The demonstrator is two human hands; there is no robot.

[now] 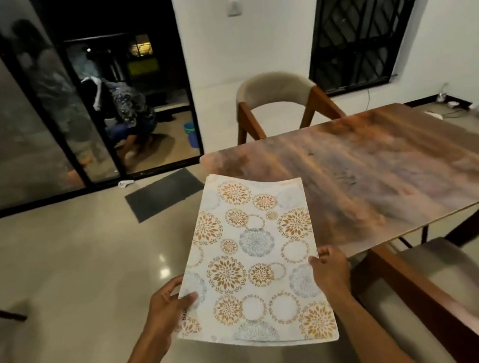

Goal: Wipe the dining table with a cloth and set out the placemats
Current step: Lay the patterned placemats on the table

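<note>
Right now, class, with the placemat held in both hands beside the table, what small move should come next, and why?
Probably carry the placemat forward and to the right, then lower it flat onto the near end of the table. The left hand and right hand grip its side edges, most of it hangs over the floor, and the wooden top shows no mat laid yet.

Wood-grain table [385,165], glossy floor [59,270] (tiled)
</note>
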